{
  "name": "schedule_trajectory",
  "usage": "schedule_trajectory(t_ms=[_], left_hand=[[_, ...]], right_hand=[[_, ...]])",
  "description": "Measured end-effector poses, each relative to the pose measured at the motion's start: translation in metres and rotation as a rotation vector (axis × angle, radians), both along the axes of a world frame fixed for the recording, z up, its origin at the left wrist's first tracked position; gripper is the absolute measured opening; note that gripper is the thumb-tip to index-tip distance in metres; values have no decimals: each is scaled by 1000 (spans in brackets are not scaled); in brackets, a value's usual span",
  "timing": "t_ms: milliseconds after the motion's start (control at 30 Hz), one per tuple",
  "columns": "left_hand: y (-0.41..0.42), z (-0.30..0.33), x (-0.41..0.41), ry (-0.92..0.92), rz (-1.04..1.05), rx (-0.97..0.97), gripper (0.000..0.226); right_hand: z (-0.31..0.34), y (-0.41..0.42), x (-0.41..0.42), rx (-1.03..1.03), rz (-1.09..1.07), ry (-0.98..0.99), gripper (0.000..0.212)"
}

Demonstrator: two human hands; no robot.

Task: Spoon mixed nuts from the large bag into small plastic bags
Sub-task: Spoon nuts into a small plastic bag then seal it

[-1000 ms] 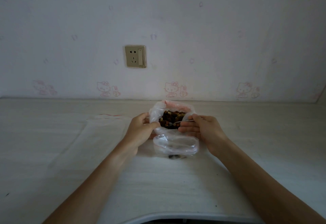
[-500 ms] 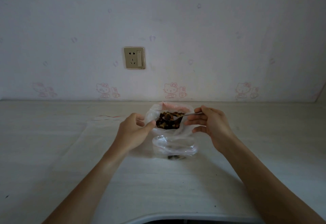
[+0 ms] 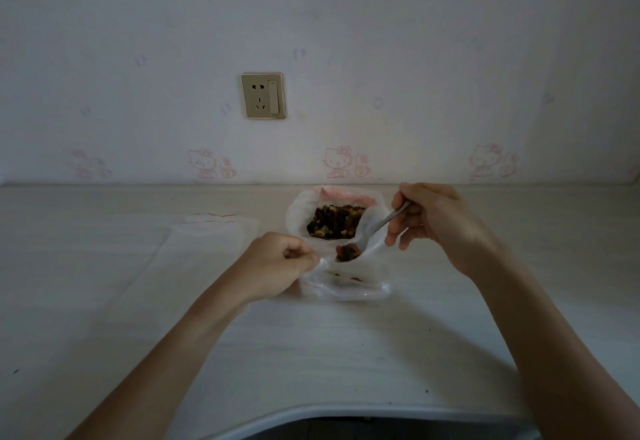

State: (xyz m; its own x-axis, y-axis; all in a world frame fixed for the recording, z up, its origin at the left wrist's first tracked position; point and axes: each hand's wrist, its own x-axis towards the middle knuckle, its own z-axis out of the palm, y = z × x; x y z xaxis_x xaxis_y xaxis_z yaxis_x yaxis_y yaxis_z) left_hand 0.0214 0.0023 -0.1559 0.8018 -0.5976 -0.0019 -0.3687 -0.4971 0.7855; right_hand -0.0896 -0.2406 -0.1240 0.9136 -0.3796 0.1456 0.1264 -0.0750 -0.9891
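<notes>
1. The right hand (image 3: 438,223) pinches the handle of a metal spoon (image 3: 372,231) between thumb and curled fingers, the handle slanting down and away from the grip so the bowl sits lower than the fingers; that slant looks set for tipping the load out

2. A small heap of mixed nuts (image 3: 347,252) lies in the spoon bowl, below and to the left of the gripping fingers, poised right over the mouth of the small plastic bag (image 3: 343,283)

3. The left hand (image 3: 277,266) is curled tight, pinching the left edge of the small bag's mouth, apparently to hold the thin film open and lifted so the spoon can get in; a few nuts already show inside, just beside that pinch

4. The large bag (image 3: 332,217) stands behind the small one, beyond both grips, its top rolled open on the dark nut mix, close enough for a short carry

5. Spare flat zip bags (image 3: 214,228) lie on the pale table (image 3: 311,353), to the left of the left hand, apart from it

6. I judge the step in hand to be the emptying of this spoonful; the small bag looks barely filled
</notes>
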Motion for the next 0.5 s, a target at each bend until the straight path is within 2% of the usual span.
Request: schedule_trajectory(t_ms=[200,267,400,500], left_hand=[[2,3,-3,109,-67,-110,14],[3,5,-2,122,-62,-115,13],[4,6,-2,150,-67,-129,14],[3,4,-1,127,-72,-95,15]], right_hand=[[5,15,-5,-398,163,-146,39],[7,18,-7,-468,180,-209,40],[9,16,-12,-462,163,-264,38],[10,12,-10,-334,102,-281,37]])
